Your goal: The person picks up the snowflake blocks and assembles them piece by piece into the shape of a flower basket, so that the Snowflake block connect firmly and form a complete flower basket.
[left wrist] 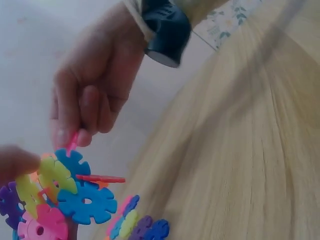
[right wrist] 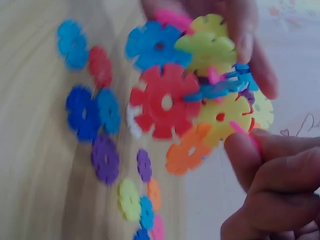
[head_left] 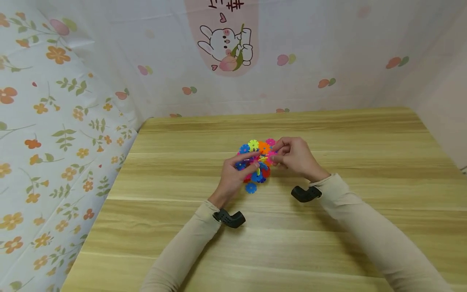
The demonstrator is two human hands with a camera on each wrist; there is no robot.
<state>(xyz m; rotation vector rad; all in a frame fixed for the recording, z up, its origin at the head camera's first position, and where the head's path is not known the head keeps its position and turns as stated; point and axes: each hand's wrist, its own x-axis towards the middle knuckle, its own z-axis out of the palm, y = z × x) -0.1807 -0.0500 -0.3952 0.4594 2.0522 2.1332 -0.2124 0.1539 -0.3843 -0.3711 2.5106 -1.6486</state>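
My left hand (head_left: pixel 232 177) holds a cluster of interlocked plastic snowflake discs in red, blue, yellow, orange and pink. In the right wrist view, a red disc (right wrist: pixel 166 102) and a yellow disc (right wrist: pixel 220 116) show on that cluster, with the left fingers behind its top. Thumb and forefinger of my right hand (head_left: pixel 297 157) pinch a pink snowflake disc (right wrist: pixel 245 137) at the cluster's edge. The left wrist view shows the same pink disc edge-on above a blue disc (left wrist: pixel 72 162). Whether it is slotted in there, I cannot tell.
Several loose discs lie on the wooden table (head_left: pixel 277 251) under and around the hands, among them a blue disc (head_left: pixel 251 187) nearest the person and a purple disc (right wrist: pixel 105 159). A printed cloth (head_left: pixel 310 36) hangs behind the table, and a floral cloth (head_left: pixel 58 154) at the left.
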